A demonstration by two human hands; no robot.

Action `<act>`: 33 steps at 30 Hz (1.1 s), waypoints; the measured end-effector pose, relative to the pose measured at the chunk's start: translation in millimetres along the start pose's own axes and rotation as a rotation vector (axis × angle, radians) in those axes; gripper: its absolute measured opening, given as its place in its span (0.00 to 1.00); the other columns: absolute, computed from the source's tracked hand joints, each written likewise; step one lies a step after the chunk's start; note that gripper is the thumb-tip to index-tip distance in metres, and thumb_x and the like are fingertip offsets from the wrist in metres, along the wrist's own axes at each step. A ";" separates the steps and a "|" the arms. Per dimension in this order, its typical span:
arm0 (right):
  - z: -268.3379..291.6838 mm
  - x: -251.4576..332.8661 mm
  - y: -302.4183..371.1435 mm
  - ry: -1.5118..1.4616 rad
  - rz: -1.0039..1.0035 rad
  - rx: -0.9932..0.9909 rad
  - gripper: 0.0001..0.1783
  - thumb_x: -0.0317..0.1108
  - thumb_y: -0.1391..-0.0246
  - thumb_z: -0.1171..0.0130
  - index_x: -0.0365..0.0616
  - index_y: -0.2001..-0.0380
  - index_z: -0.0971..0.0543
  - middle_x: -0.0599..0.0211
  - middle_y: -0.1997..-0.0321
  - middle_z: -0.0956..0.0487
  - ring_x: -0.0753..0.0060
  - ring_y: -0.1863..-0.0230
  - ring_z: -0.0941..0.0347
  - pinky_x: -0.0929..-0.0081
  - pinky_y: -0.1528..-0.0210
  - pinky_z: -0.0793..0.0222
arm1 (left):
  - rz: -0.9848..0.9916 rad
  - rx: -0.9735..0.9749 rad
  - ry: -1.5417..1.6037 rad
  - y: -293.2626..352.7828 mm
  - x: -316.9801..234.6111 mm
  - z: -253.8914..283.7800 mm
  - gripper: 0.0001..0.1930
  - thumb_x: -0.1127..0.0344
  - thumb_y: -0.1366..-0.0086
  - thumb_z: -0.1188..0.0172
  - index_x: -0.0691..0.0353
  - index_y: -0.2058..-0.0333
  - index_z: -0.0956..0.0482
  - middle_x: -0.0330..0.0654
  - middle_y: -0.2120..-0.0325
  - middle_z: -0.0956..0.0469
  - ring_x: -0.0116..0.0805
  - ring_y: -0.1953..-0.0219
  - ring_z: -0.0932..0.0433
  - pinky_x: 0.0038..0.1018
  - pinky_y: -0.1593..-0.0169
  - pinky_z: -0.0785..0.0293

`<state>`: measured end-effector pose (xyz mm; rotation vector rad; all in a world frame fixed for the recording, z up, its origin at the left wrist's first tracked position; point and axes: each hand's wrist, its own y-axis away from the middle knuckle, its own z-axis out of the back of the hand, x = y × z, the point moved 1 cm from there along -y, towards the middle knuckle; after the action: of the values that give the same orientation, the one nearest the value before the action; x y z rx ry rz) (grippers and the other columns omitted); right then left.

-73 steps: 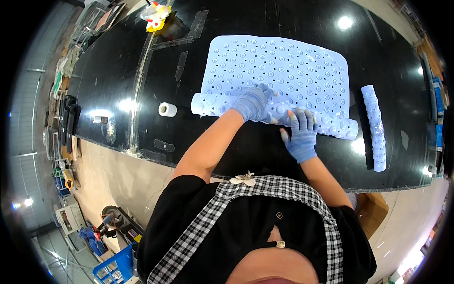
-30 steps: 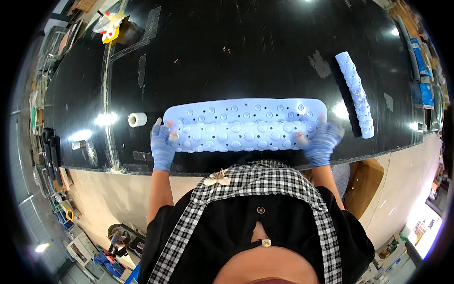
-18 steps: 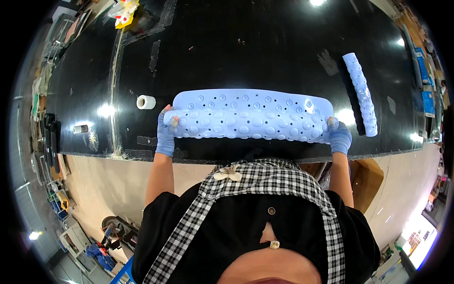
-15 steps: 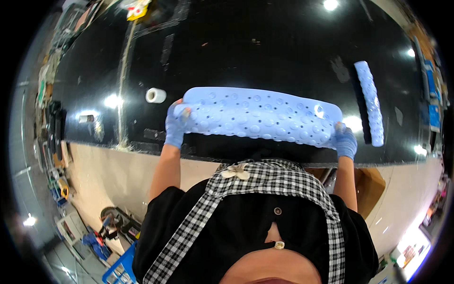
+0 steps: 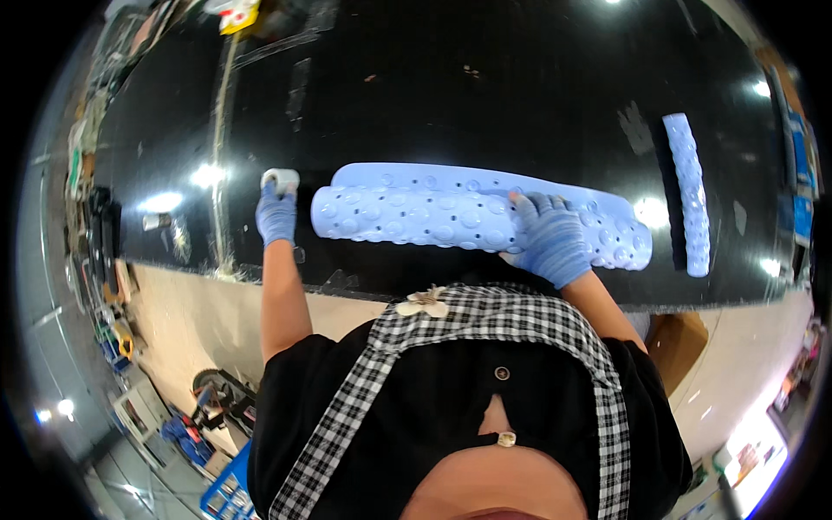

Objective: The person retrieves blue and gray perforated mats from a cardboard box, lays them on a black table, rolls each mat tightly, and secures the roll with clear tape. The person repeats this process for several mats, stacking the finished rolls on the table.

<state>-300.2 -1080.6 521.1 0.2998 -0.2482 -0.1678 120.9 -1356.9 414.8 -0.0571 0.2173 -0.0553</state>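
A light-blue bubbled bath mat (image 5: 407,215), mostly rolled up, lies crosswise on the black table before me, with a flat flap showing along its far side. My right hand (image 5: 553,241), in a blue-striped glove with bare fingertips, rests on the roll right of its middle, fingers spread over it. To the left of the mat, my gloved left hand (image 5: 277,215) has its fingers closed around a small white roll of tape (image 5: 288,179), which stays at table height. The hand partly covers that roll.
Another blue mat (image 5: 688,195), rolled thin, lies lengthwise on the right of the black table (image 5: 485,104). A small clear tape piece (image 5: 157,222) sits at the left. A yellow-and-red packet (image 5: 238,16) is at the far left. The table's near edge runs just before my apron.
My left hand has left the mat's left end and taken hold of the tape roll. My right hand has moved inward from the right end onto the mat, which is now rolled tighter.
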 end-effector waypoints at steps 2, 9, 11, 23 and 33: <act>-10.2 -5.0 2.4 -0.006 0.041 -0.090 0.51 0.56 0.70 0.25 0.47 0.41 0.31 0.55 0.44 0.26 0.48 0.43 0.30 0.53 0.34 0.41 | 0.305 0.194 0.769 -13.2 3.7 -2.7 0.21 0.54 0.37 0.36 0.63 0.52 0.23 0.48 0.68 0.17 0.36 0.73 0.18 0.27 0.72 0.23; -15.9 -16.3 9.6 -0.112 0.069 -0.170 0.56 0.64 0.68 0.28 0.45 0.38 0.32 0.52 0.42 0.28 0.46 0.41 0.31 0.50 0.31 0.46 | -0.112 0.729 1.258 89.5 -218.3 48.6 0.18 0.57 0.37 0.33 0.62 0.54 0.20 0.37 0.68 0.19 0.24 0.69 0.24 0.24 0.65 0.27; -7.9 -21.9 9.8 -0.276 0.092 -0.189 0.59 0.66 0.66 0.28 0.45 0.34 0.35 0.52 0.41 0.28 0.48 0.39 0.31 0.49 0.32 0.43 | -0.287 0.951 0.973 122.6 -267.9 60.0 0.17 0.57 0.39 0.31 0.61 0.56 0.18 0.39 0.66 0.18 0.27 0.65 0.20 0.26 0.58 0.23; 23.6 -60.4 -50.6 -0.975 0.236 -0.143 0.09 0.35 0.53 0.27 0.46 0.68 0.12 0.65 0.70 0.18 0.68 0.64 0.23 0.73 0.58 0.26 | -0.281 0.983 1.019 140.3 -289.6 33.1 0.21 0.55 0.40 0.30 0.63 0.54 0.20 0.42 0.64 0.17 0.31 0.61 0.18 0.29 0.55 0.23; 7.9 -58.6 -86.5 -1.606 -0.335 0.017 0.12 0.38 0.33 0.47 0.39 0.60 0.24 0.71 0.81 0.27 0.82 0.81 0.38 0.82 0.76 0.40 | -0.362 0.985 1.115 139.9 -283.3 32.9 0.20 0.58 0.40 0.29 0.63 0.54 0.19 0.42 0.62 0.16 0.30 0.60 0.18 0.28 0.54 0.23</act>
<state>-369.2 -1152.6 488.9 0.1595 -1.7936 -0.7255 -141.4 -1198.5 498.7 0.9435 1.2676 -0.5535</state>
